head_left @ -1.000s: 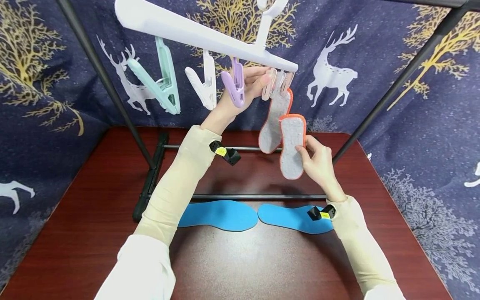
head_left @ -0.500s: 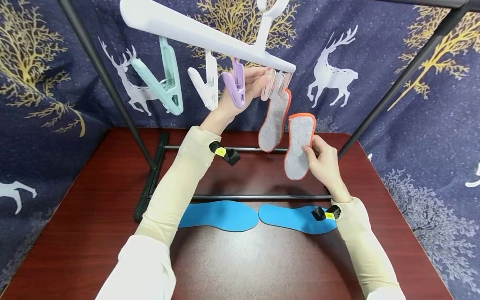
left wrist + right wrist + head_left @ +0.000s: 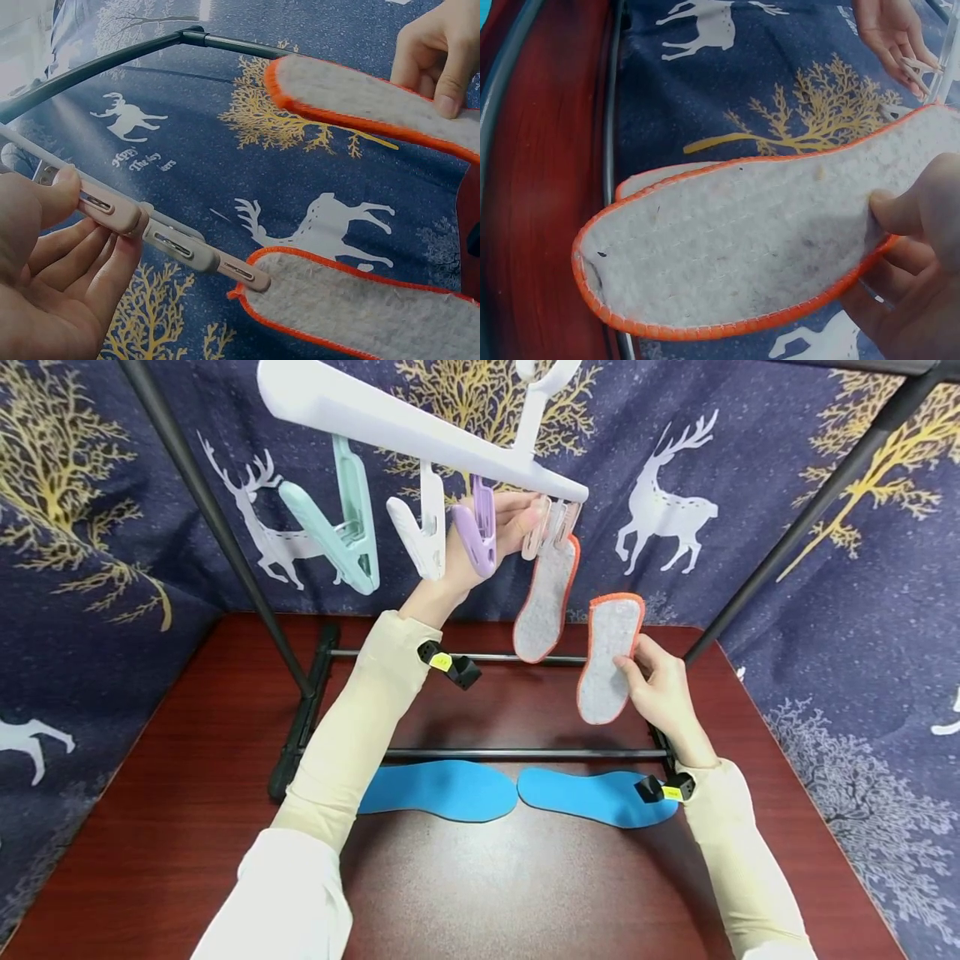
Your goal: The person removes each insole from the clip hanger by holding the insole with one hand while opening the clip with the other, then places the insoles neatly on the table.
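Note:
My right hand [image 3: 662,687] pinches a grey felt insole [image 3: 609,664] with orange edging by its side, thumb on the face. Up at the hanger, my left hand [image 3: 512,533] pinches a pale pink clothespin [image 3: 111,208] between thumb and fingers. A matching grey insole [image 3: 544,602] hangs from the outermost pink clothespin [image 3: 244,274]; a greyish clothespin [image 3: 180,246] sits between the two pink ones. The held insole hangs apart from the clothespins, to the right of the clipped one. In the right wrist view it partly covers the other insole.
A white hanger bar [image 3: 420,431] carries green [image 3: 333,518], white [image 3: 422,522] and purple [image 3: 477,531] clothespins. Two blue insoles [image 3: 442,791] lie on the reddish table [image 3: 465,885] by the rack's lower bar [image 3: 510,754]. Black rack posts [image 3: 217,518] rise at both sides before a patterned cloth.
My right hand has moved right with the insole, away from the hanging one. The hanger bar has swung slightly, its near end shifting right. My left hand stays at the pink clothespin.

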Motion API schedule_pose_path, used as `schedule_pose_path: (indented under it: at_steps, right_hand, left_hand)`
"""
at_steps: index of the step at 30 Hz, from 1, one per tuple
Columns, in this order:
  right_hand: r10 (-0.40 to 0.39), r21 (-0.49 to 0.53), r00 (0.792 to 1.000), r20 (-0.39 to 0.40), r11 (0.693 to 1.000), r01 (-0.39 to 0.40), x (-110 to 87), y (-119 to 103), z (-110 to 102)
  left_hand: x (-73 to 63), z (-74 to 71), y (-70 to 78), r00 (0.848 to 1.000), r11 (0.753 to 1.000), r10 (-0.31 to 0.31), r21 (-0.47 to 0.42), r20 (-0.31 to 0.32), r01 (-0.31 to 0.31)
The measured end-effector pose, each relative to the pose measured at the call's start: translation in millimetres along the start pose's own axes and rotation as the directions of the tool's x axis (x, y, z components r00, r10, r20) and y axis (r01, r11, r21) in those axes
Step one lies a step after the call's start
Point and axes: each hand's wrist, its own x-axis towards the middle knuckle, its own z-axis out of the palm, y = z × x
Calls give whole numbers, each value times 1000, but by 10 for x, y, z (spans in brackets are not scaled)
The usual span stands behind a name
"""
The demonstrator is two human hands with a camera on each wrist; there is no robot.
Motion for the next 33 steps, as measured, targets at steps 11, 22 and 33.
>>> schedule_pose_path:
  at_steps: [11,22,33]
  right_hand:
    - [17,-31,1000,-11,999,-17,-66,98,-105]
    - [49,1,999,7,999,-49,-119,159,-144]
    - [69,68,996,-65,996,-64,-120,239,-175]
  left_hand:
    - [-9,-12,-17,1000,1000,15,-15,-8,-15]
    - [-6,-13,-50,998,998,61,18,-13,-61]
    - [-9,0,-25,997,997,71,13,-17,-71]
